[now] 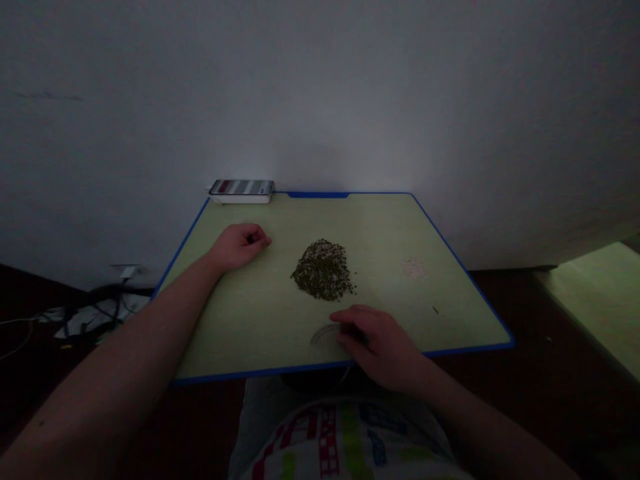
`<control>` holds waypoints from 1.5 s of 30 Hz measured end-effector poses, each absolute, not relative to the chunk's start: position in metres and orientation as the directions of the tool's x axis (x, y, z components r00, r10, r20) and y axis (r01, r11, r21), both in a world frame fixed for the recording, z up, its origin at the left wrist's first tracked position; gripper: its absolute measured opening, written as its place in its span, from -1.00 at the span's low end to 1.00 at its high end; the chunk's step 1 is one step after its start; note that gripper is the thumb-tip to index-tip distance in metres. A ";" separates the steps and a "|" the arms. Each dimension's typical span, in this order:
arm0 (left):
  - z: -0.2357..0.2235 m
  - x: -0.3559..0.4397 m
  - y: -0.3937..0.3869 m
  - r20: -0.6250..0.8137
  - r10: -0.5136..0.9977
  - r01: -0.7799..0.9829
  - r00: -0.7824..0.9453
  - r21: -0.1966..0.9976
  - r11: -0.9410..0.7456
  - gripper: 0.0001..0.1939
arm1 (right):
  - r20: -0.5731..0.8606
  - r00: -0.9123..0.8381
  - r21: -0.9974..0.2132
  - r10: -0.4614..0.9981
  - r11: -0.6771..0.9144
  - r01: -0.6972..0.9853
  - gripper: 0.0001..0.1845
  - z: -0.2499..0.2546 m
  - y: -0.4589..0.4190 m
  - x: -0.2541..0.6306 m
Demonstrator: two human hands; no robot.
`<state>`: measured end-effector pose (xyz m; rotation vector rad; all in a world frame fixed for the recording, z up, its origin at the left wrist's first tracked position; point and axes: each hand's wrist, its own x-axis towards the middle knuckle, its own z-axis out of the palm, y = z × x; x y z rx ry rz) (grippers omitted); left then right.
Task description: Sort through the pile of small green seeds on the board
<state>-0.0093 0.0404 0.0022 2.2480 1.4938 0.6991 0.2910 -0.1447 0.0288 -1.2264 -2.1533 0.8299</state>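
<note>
A heap of small dark green beans or seeds [323, 270] lies mid-table, with a few strays at its right side. My left hand [243, 245] rests on the tabletop to the left of the heap, its fingers curled in; whether anything is inside them is hidden. Near the front edge, just below the heap, is my right hand [375, 340], with thumb and forefinger bent toward each other. A faint, clear curved piece [324, 332] reaches leftward from between these fingertips; the dim light blurs what it is. To the right lies a small patch of pale grains [415, 269].
The pale tabletop [280, 347] has a blue rim. A phone [243, 187] lies on a white box [240, 199] at the back left, by the wall. A short dark sliver [435, 310] lies at the right. Cables [107, 293] clutter the floor at left.
</note>
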 end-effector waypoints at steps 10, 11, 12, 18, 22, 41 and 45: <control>0.005 -0.009 0.040 0.194 0.926 0.765 0.323 0.523 -0.376 -0.67 | 0.252 0.057 -0.681 0.966 0.136 0.719 -0.77 0.005 -0.139 0.333; 0.007 -0.008 0.039 0.191 0.928 0.763 0.319 0.529 -0.371 -0.67 | 0.244 0.059 -0.682 0.968 0.128 0.720 -0.76 0.004 -0.138 0.333; 0.008 -0.007 0.038 0.189 0.930 0.763 0.314 0.533 -0.366 -0.67 | 0.237 0.061 -0.682 0.970 0.121 0.722 -0.76 0.004 -0.136 0.332; 0.009 -0.006 0.037 0.184 0.931 0.766 0.317 0.529 -0.365 -0.67 | 0.206 0.110 -0.720 0.972 0.074 0.690 -0.75 0.002 -0.132 0.332; 0.005 -0.009 0.039 0.187 0.931 0.763 0.312 0.535 -0.363 -0.68 | 0.194 0.138 -0.730 0.971 0.049 0.682 -0.75 0.001 -0.131 0.335; 0.008 -0.007 0.038 0.169 0.933 0.768 0.317 0.531 -0.357 -0.66 | 0.210 0.118 -0.712 0.971 0.069 0.699 -0.74 0.000 -0.126 0.336; 0.007 -0.007 0.038 0.164 0.933 0.770 0.321 0.528 -0.358 -0.65 | 0.233 0.108 -0.705 0.966 0.091 0.704 -0.75 0.000 -0.123 0.334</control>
